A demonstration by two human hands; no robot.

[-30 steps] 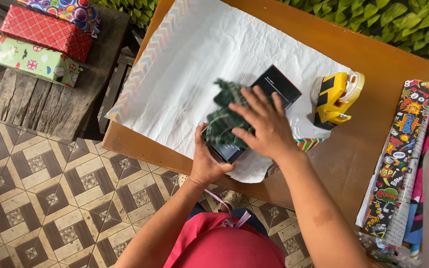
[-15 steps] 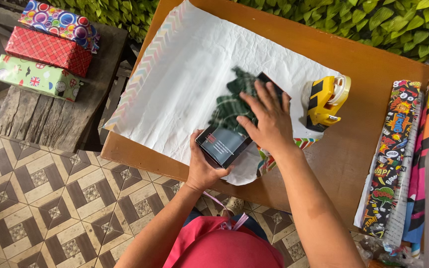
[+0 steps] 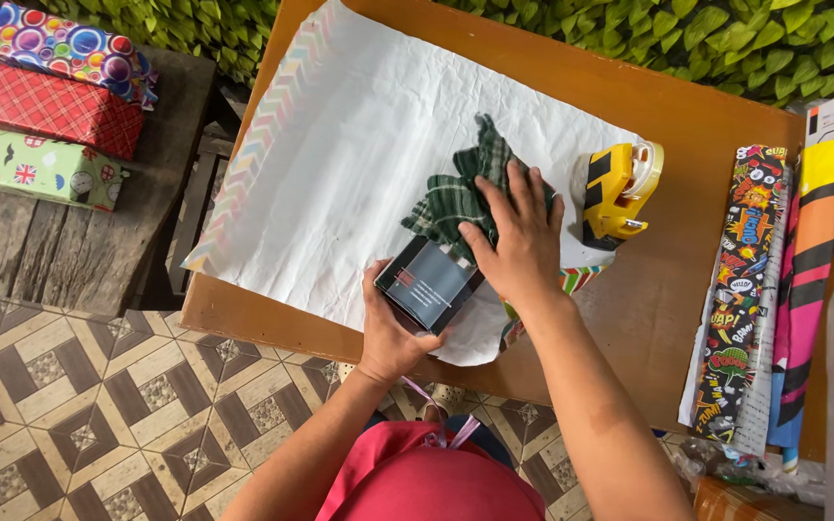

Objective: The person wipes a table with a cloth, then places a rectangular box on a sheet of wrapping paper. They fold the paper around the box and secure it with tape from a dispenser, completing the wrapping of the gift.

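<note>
Left hand [image 3: 390, 333] reaches up from the near edge of the brown wooden table [image 3: 697, 289], fingers curled round the near end of a dark rectangular box with a glossy grey face [image 3: 429, 283], gripping it. Right hand [image 3: 514, 246] lies flat, fingers spread, pressing a dark green plaid cloth [image 3: 456, 198] down onto the far half of the box; forearm angles in from the near right. Box and cloth sit on a crumpled white sheet of wrapping paper with a chevron-striped edge [image 3: 340, 164], just left of a yellow-and-black tape dispenser [image 3: 615, 193].

Versus one second ago: cloth has slid from over the near half toward the far end, so the box's grey near face is now uncovered. Right hand has moved farther with it. Left hand keeps its grip.

Comic-print paper rolls [image 3: 745, 289] lie far right; three wrapped gift boxes [image 3: 45, 111] sit on a weathered wooden bench [image 3: 79, 241] at left.
</note>
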